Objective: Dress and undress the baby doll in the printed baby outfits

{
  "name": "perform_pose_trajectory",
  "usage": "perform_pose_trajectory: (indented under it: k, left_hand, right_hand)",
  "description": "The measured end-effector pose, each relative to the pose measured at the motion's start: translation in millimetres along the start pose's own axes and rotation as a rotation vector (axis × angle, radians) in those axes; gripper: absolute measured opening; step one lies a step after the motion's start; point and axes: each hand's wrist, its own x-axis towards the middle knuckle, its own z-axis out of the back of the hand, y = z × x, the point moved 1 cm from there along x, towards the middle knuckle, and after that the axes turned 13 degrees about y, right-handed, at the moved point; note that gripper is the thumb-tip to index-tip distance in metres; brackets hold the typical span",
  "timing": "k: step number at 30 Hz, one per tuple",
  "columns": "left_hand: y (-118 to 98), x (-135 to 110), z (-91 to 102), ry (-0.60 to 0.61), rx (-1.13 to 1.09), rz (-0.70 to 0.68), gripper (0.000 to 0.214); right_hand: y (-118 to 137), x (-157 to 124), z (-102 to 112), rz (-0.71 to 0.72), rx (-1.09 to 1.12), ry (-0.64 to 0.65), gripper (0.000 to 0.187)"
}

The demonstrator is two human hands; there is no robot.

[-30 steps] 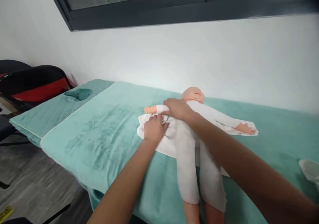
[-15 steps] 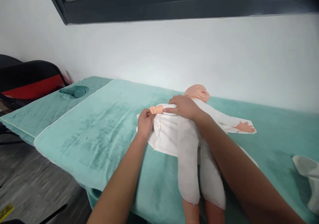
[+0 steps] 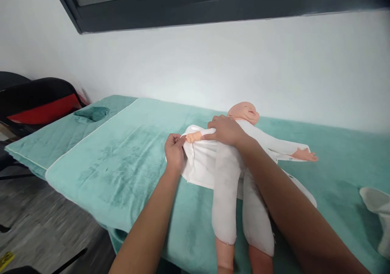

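A baby doll (image 3: 227,188) with a white cloth body lies on its back, its head away from me and its legs towards me. White baby clothing (image 3: 199,166) is spread beneath its torso and arms. My left hand (image 3: 175,148) pinches the edge of that clothing beside the doll's small hand (image 3: 193,137). Across the doll's chest, my right hand (image 3: 225,130) grips its arm near the wrist, with the thumb by the forearm. The doll's other arm (image 3: 283,147) stretches out to the right, its hand just past the cloth.
A teal padded massage bed (image 3: 112,164) with a face hole (image 3: 91,113) stands against a white wall under a dark window frame (image 3: 158,16). Black and red chairs (image 3: 42,105) are at the far left. A white object (image 3: 376,203) sits at the right edge.
My left hand has pulled the clothing edge up, so white cloth now shows behind the doll's small hand. My right hand stays on the arm. The view has shifted slightly.
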Motion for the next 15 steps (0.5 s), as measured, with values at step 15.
perform_pose_trajectory:
  k: [15]
  left_hand:
    - [2, -3, -9.0, -0.022, 0.915, -0.120, 0.020]
  right_hand:
    - [10, 1, -5, -0.057, -0.147, -0.039, 0.048]
